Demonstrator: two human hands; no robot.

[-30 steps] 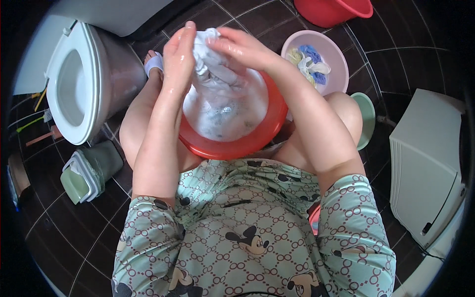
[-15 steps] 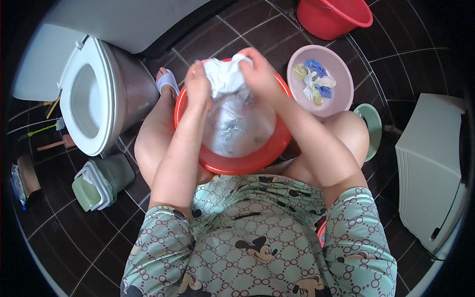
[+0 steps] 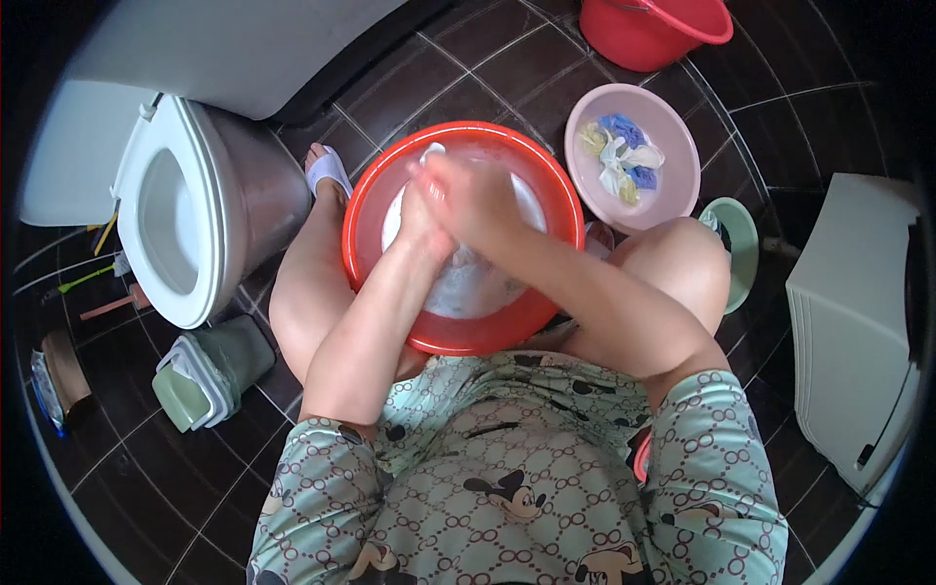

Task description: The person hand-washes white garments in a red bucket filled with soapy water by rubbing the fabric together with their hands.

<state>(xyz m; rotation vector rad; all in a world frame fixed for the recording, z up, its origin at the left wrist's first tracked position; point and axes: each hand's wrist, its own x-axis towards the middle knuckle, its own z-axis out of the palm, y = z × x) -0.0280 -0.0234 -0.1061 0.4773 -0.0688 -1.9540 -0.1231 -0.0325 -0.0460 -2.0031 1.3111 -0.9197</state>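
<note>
In front of me, between my knees, stands a red basin [image 3: 468,336] with cloudy, soapy water [image 3: 473,292] in it. Over its middle my two hands are pressed together. My left hand [image 3: 419,219] is closed underneath, and my right hand [image 3: 480,200], somewhat smeared by motion, lies across it. A small end of white cloth [image 3: 434,150] sticks out beyond the fingers; the rest is hidden inside the grip. More pale cloth may lie in the water, but the suds make it hard to tell.
Right of the red basin sits a pink basin [image 3: 678,200] with blue, white and yellow cloths [image 3: 624,156]. Near it are a green basin [image 3: 744,258] and a red bucket [image 3: 653,39]. A toilet [image 3: 175,210] and a lidded bin [image 3: 239,356] stand left, a white cabinet-like box [image 3: 846,322] right.
The white cloth was spread between my parted hands at the basin's far side. My hands have come together and nearer to me, bunching it between them.
</note>
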